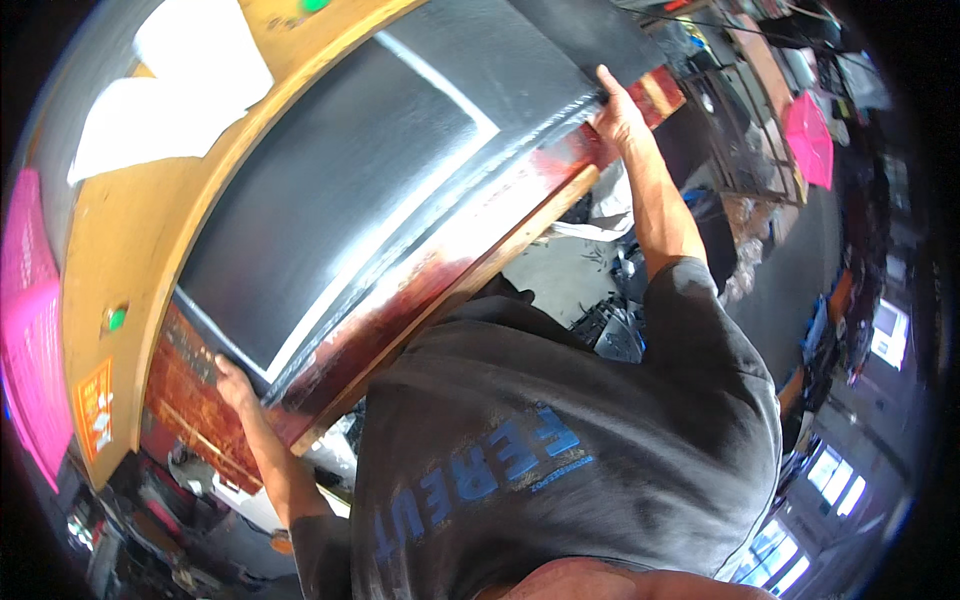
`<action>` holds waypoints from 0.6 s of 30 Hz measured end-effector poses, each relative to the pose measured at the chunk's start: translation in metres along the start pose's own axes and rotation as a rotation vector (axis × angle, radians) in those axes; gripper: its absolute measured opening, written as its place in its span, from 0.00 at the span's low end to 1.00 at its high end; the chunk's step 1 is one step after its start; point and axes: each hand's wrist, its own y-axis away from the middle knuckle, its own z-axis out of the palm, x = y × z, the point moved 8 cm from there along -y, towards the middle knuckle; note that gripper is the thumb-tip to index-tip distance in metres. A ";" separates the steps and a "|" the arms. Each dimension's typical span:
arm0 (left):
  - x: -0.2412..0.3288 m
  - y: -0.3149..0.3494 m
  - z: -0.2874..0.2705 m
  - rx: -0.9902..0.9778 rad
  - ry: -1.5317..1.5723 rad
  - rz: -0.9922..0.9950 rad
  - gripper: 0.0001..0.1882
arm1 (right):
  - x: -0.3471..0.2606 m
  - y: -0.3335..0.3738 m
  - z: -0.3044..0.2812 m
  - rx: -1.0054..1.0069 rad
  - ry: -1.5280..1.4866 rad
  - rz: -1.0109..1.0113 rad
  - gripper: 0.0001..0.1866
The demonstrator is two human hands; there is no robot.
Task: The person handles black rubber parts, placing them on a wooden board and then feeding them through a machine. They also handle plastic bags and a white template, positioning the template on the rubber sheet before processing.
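Observation:
A wide black sheet [350, 190] with a white line along its near and side edges lies over a worn red-stained work board [400, 290]. My left hand [237, 386] is closed at the sheet's near left corner, its fingers partly hidden. At the near right edge, my right hand [620, 115] is closed on the sheet with the thumb on top, the other fingers largely out of sight. A pale wooden strip [500, 245] runs along the board's front, close to my body.
A yellow machine beam [130, 230] with green buttons and an orange label spans the far left side. White papers [170, 90] lie against it. Pink wrapping [35, 310] hangs at far left. Black scraps [610, 325] and a white sack [607, 210] are below at right, near a rack [745, 150].

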 end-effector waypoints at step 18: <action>0.059 0.108 -0.016 0.146 -0.119 0.087 0.36 | -0.009 -0.016 -0.062 0.359 0.526 -0.044 0.15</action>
